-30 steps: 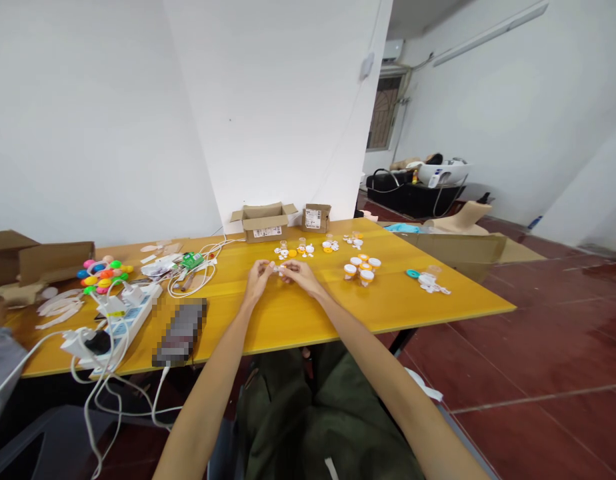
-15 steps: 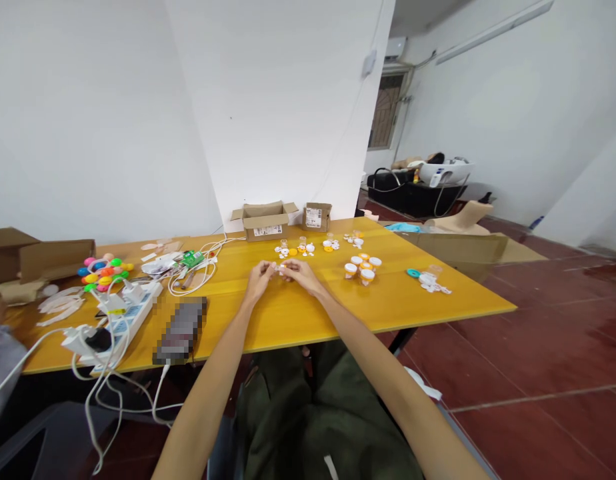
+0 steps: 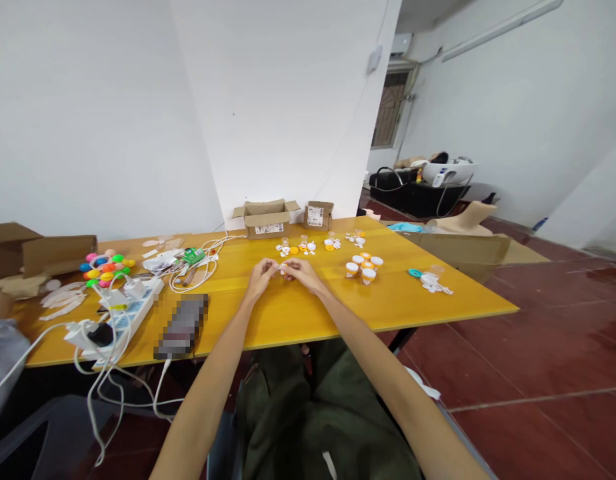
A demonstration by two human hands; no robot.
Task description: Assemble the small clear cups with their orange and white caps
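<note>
My left hand (image 3: 263, 276) and my right hand (image 3: 301, 274) meet over the middle of the yellow table (image 3: 288, 320), fingertips pinched together. Between them is a small white piece (image 3: 282, 268), mostly covered by the fingers, its kind too small to make out. Just beyond the hands lie several small white parts (image 3: 284, 251) and orange lids (image 3: 295, 250) with little clear cups (image 3: 304, 239). To the right of my right hand stands a cluster of small tubs (image 3: 369, 273) with white and orange lids.
A teal ring (image 3: 415, 273) and white parts (image 3: 433, 283) lie at the right. Two cardboard boxes (image 3: 266, 227) stand at the back. On the left are a power strip (image 3: 138, 313), cables, a phone (image 3: 182, 327) and colourful balls (image 3: 107, 269). Another person's sleeve (image 3: 5, 353) shows at the left edge.
The view has shifted slightly. Both hands stay together over the same spot, with the small white piece still between the fingers.
</note>
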